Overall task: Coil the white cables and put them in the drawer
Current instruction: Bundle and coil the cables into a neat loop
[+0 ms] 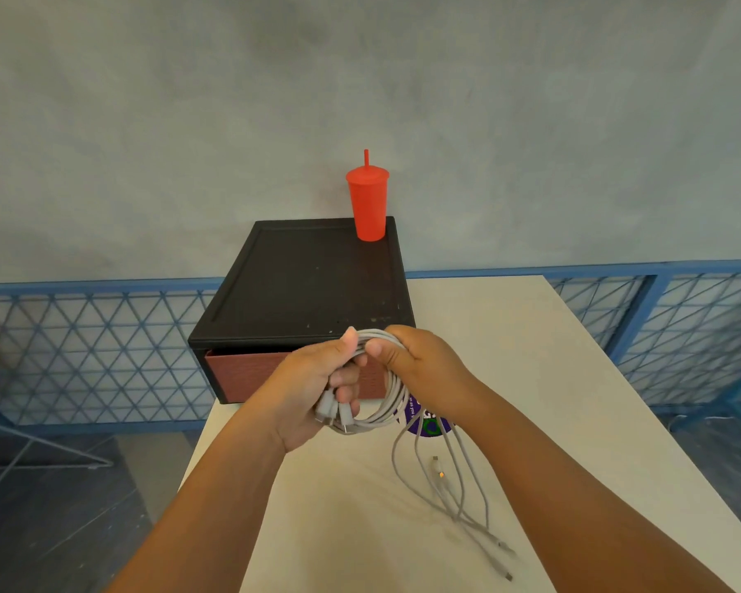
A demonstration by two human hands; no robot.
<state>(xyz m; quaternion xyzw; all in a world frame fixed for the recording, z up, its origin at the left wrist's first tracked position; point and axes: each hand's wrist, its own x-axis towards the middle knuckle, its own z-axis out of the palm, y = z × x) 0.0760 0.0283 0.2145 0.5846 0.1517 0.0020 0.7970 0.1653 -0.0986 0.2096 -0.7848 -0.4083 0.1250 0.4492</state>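
Observation:
Both hands hold a loop of white cables (388, 404) above the table, in front of the drawer. My left hand (317, 387) grips the coil's left side, with several plugs sticking out below its fingers. My right hand (416, 365) grips the coil's top right. Loose cable tails (458, 485) hang from the coil and trail across the table toward the lower right, ending in plugs. The reddish-brown drawer (249, 374) sits closed in the black box (304, 276) just behind my hands.
A red tumbler with a straw (368, 205) stands on the box's back right corner. The white table (531, 378) carries a purple round sticker (428, 425) under my right wrist. A blue mesh fence (82, 357) runs behind; the floor drops off left of the table.

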